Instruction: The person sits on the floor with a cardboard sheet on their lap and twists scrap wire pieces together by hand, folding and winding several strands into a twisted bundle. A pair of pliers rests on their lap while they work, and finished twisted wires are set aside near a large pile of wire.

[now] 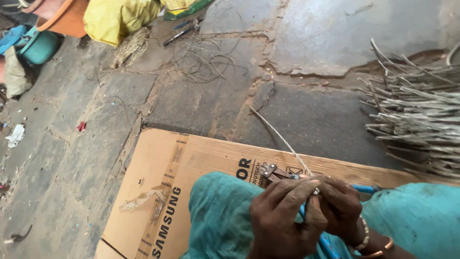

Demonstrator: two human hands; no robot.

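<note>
- Informal floor-level workshop – looks like a yard or street-side work spot, not a fitted shop.
- Rough stone-slab floor [311,29], cracked and dusty, with loose wire scraps [206,62] lying on it.
- Flattened cardboard box [158,192] laid down as a work mat.
- Big pile of cut wire lengths [417,115] at the right.
- Hand tools [179,33], a yellow sack [120,17] and plastic tubs [62,17] along the far edge.

Open stone floor [86,158] to the left and ahead of the flattened cardboard sheet [191,163], passable. Blocked at right by a heap of cut wire lengths [417,115]. Loose tangled wire [206,62] ahead, with a yellow sack [120,17] and tubs [48,29] crowding the far left corner.
</note>
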